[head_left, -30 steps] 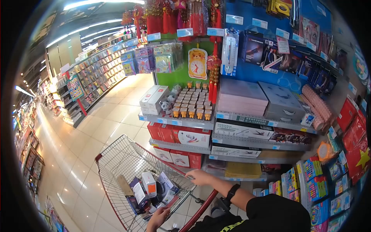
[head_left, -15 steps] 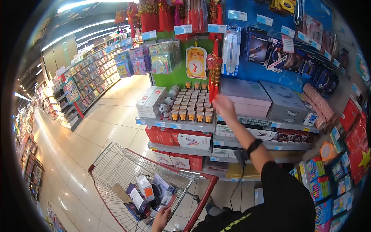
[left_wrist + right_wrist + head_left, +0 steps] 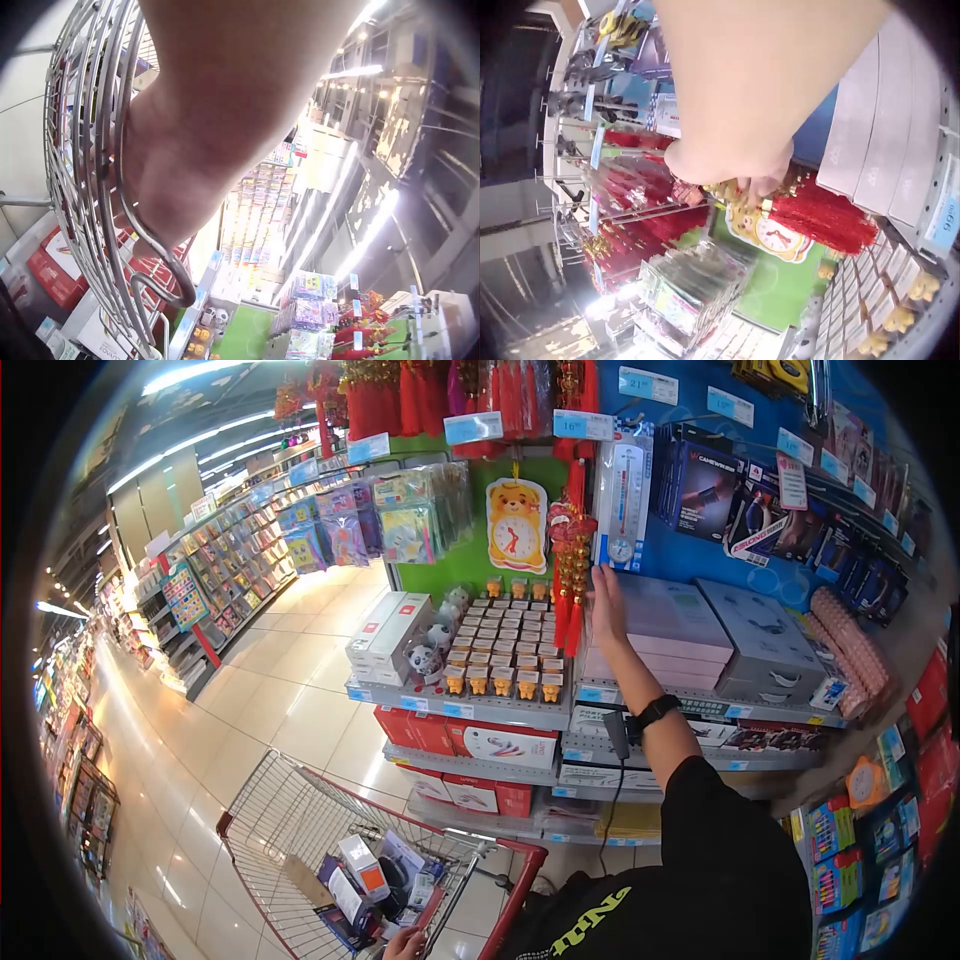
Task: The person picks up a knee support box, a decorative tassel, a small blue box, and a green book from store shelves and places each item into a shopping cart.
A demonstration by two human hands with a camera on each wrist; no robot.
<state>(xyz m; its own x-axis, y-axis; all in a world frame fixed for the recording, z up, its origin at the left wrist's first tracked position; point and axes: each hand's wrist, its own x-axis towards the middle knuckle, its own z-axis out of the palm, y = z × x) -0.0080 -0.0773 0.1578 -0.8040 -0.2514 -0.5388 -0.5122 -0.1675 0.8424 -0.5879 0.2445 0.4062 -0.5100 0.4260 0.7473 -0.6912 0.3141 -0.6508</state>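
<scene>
My right hand (image 3: 607, 610) is raised beside a red tassel ornament (image 3: 571, 550) with gold bells, its fingers fairly straight and pointing up. In the right wrist view, its fingertips overlap the gold bells just above the ornament's red tassel (image 3: 821, 217). Close behind the hand hang a packaged thermometer (image 3: 625, 500) and a bear-shaped clock card (image 3: 517, 528). Low in the head view, my left hand (image 3: 405, 943) grips the wire frame of a shopping cart (image 3: 290, 785). Wires partly cover that hand's fingers in the left wrist view.
Boxed goods (image 3: 365, 885) lie in the cart. The shelf (image 3: 490, 705) ahead bears small bear figures (image 3: 503, 682), panda toys (image 3: 425, 660) and large grey boxes (image 3: 765, 640). Colourful packs (image 3: 835, 830) hang at the right. A tiled aisle (image 3: 300, 670) runs along the left.
My right hand has left the cart's side and risen to the hanging red ornament. My left hand stays at the cart, now lower in view. The shelf appears slightly nearer.
</scene>
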